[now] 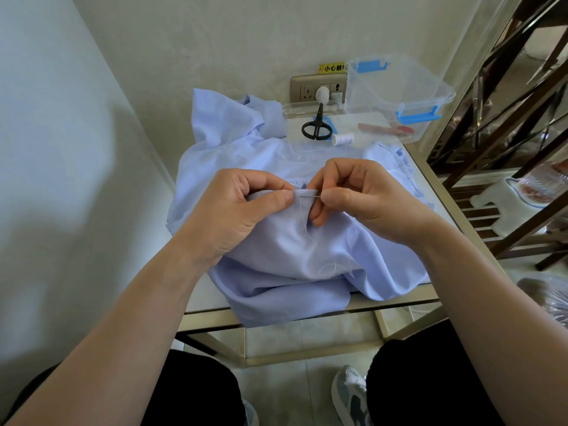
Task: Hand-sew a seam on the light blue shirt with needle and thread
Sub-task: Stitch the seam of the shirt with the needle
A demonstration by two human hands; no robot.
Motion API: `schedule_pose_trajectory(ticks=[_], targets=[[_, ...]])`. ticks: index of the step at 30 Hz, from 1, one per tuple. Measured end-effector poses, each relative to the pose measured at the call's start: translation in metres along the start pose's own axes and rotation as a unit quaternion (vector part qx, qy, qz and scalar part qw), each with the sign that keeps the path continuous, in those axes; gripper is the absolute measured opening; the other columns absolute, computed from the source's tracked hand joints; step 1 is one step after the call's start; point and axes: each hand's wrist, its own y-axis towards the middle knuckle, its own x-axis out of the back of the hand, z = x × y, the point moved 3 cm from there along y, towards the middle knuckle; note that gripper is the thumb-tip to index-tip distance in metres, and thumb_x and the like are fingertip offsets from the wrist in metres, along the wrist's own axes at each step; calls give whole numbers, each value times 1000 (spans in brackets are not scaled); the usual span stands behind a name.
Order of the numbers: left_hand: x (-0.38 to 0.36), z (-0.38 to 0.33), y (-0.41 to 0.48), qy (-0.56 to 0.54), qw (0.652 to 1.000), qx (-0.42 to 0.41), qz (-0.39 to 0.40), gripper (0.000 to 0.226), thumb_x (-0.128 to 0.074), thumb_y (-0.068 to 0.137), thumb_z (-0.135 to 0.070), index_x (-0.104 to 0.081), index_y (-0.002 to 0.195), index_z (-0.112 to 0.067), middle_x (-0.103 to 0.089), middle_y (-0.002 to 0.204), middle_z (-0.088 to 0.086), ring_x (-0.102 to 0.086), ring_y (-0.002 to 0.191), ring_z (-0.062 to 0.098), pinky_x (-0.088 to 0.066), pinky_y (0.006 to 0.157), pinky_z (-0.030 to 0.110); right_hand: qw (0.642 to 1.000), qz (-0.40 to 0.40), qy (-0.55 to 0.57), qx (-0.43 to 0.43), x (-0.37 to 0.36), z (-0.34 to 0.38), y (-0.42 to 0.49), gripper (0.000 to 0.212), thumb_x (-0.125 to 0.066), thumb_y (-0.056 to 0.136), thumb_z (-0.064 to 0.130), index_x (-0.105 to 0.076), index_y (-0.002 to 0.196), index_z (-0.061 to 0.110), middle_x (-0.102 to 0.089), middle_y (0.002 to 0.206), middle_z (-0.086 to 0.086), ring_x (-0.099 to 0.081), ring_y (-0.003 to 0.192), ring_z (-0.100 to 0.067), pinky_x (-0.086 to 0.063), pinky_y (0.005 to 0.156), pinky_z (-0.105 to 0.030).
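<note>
The light blue shirt (276, 272) lies crumpled across the glass table (430, 192) at mid-frame, thin and wrinkled, loose white thread (330, 267) trailing over it. The left hand (233, 210) pinches a raised fold; the right hand (362, 195) pinches the needle (310, 196) entering it. Behind sit black scissors (316, 126), a white spool (342, 138) and a clear box (396, 96).

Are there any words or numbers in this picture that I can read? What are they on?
"小心触": on the yellow sticker above the wall socket; the rest is hidden behind the clear box.
Nothing else: no writing shows on the shirt, the scissors or the spool of thread.
</note>
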Motion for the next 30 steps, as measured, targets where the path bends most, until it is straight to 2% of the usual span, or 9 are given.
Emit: schedule_pose_trajectory(ticks=[6, 11, 15, 18, 21, 25, 30], targets=[[2, -1, -1, -19, 999, 5, 28, 16, -67, 88, -12, -74, 78, -22, -72, 76, -12, -63, 77, -1, -45, 77, 10, 1000, 19, 13, -1, 4, -2, -1, 6, -55, 89, 4, -55, 83, 3, -69, 79, -15, -68, 70, -23, -52, 75, -28], [1, -1, -1, -54, 997, 20, 50, 8, -68, 75, -31, -75, 74, -26, -73, 79, -9, -65, 80, 2, -47, 77, 12, 999, 28, 21, 3, 2, -1, -3, 6, -57, 90, 3, -59, 85, 3, -68, 80, -12, -67, 71, -20, -52, 74, -26], [-1, 0, -1, -69, 995, 20, 68, 9, -68, 74, -32, -76, 73, -28, -73, 77, -8, -66, 78, 2, -48, 75, 12, 1000, 20, 10, 3, 0, -1, -3, 6, -61, 89, 6, -60, 84, 4, -66, 77, -9, -66, 69, -18, -53, 72, -25], [-4, 1, -1, -71, 995, 20, 71, 11, -68, 75, -32, -76, 78, -26, -73, 79, -7, -66, 80, 4, -49, 77, 14, 1000, -9, 6, 13, -2, 0, -3, 8, -65, 84, 10, -62, 81, 3, -65, 76, -14, -64, 66, -20, -54, 69, -26], [-2, 0, 0, -82, 995, 14, 57, 14, -67, 76, -31, -74, 80, -20, -72, 78, -7, -64, 79, 4, -47, 76, 13, 1000, -22, 3, 13, 1, -1, 0, 10, -66, 87, 10, -62, 84, 1, -68, 72, -8, -64, 65, -20, -53, 69, -26], [-1, 0, 1, -95, 994, 9, 48, 10, -67, 75, -31, -75, 73, -25, -70, 74, -10, -62, 75, 1, -46, 73, 11, 1000, -20, 19, -2, 7, -6, 0, 8, -60, 88, 9, -64, 85, 4, -70, 79, -12, -65, 73, -25, -53, 75, -30], [1, 2, 2, -103, 993, 13, 49, 9, -69, 78, -30, -75, 72, -27, -70, 75, -9, -61, 77, 4, -47, 76, 15, 999, -6, 38, 7, 7, -6, 1, 5, -64, 87, 9, -63, 87, 4, -70, 87, -14, -65, 78, -25, -53, 78, -31]])
